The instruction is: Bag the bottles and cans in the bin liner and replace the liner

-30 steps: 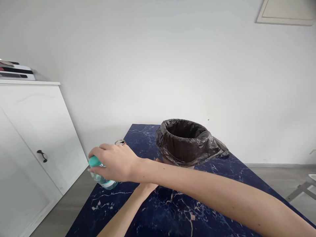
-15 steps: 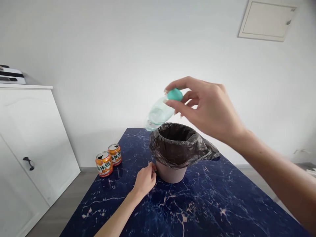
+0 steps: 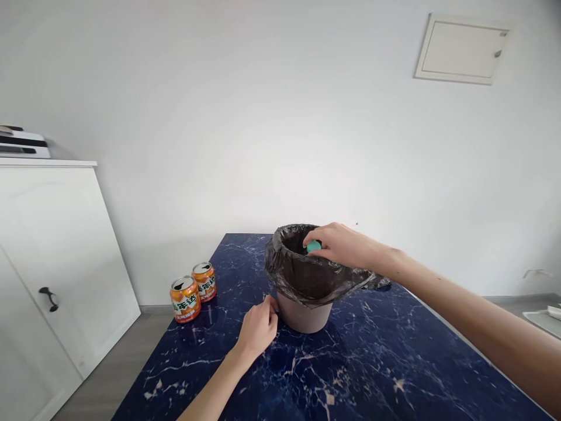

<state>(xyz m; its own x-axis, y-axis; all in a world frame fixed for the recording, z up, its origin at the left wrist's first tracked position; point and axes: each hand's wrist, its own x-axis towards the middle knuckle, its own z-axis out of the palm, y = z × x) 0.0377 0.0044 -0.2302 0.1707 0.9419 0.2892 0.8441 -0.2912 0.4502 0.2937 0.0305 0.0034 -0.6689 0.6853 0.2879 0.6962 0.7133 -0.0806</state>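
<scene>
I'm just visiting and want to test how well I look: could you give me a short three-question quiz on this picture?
1. True or false: the right hand is over the mouth of the bin, which is lined with a black bag.
2. How many orange cans stand on the blue marble table? A one, B two, C three.
3. What does the left hand rest against?

Key
1. True; a teal cap shows at its fingertips.
2. B; they stand side by side near the table's left edge.
3. The bin's lower wall, just under the bag's overhang.
</scene>
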